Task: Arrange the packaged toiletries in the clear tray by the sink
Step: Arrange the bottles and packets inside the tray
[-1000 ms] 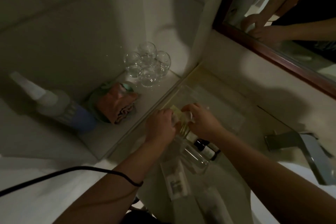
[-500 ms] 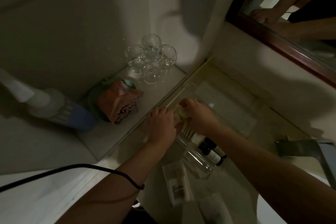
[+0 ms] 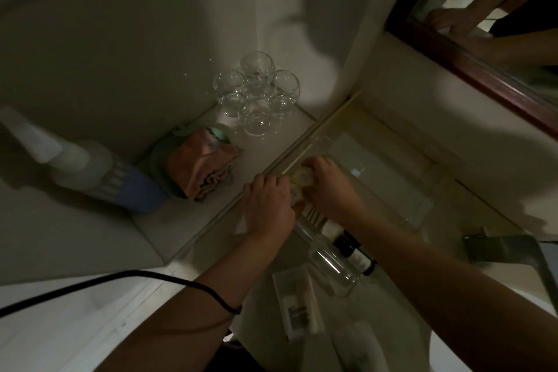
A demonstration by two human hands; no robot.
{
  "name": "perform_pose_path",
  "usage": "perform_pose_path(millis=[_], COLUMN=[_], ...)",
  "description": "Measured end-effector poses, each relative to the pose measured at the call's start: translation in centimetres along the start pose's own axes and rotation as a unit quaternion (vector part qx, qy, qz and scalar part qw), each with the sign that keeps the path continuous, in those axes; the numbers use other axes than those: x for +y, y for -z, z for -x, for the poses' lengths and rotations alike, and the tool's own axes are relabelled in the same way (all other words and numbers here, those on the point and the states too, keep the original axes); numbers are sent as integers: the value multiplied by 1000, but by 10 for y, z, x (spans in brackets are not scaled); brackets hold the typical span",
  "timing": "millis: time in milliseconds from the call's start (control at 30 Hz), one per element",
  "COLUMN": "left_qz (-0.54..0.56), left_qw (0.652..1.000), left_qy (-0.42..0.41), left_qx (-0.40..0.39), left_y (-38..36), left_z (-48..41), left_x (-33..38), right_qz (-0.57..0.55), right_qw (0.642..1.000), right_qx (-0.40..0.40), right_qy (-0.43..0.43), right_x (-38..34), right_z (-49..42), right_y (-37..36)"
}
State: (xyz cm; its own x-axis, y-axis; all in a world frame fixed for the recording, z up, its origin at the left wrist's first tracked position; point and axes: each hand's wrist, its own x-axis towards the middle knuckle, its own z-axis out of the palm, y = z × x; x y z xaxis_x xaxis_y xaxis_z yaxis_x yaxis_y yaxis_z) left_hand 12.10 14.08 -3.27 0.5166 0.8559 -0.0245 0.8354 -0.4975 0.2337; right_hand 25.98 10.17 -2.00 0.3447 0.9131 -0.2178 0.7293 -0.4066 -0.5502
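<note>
Both hands meet over the near-left corner of the clear tray (image 3: 395, 190) on the counter. My left hand (image 3: 268, 205) and my right hand (image 3: 329, 187) pinch pale small packets (image 3: 303, 178) between them, just inside the tray wall. Dark-capped small bottles (image 3: 356, 254) lie in the tray's near end, partly behind my right forearm. A flat white packaged item (image 3: 297, 302) lies on the counter in front of the tray, and another white packet (image 3: 359, 347) lies below it. The light is dim.
A cluster of clear drinking glasses (image 3: 256, 93) stands on the raised ledge at the corner. A folded pink cloth on a green dish (image 3: 199, 169) and a white-and-blue bottle (image 3: 99, 172) lie left. A metal faucet (image 3: 507, 251) sits right; a wood-framed mirror (image 3: 483, 63) hangs above.
The view has shifted slightly up and left. Both hands stay together on the small packets at the tray's corner, moved a little farther into the tray.
</note>
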Motion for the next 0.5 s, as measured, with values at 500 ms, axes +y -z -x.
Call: perform_pose_path(millis=[500], left_qz=[-4], left_qw=[1000], left_qy=[6], left_qx=[8], left_y=[1], left_z=[0], left_x=[0], right_qz=[-36], right_qw=[999], right_qx=[20], right_qy=[-10], right_x=[-5], right_z=[-5], right_y=[-5])
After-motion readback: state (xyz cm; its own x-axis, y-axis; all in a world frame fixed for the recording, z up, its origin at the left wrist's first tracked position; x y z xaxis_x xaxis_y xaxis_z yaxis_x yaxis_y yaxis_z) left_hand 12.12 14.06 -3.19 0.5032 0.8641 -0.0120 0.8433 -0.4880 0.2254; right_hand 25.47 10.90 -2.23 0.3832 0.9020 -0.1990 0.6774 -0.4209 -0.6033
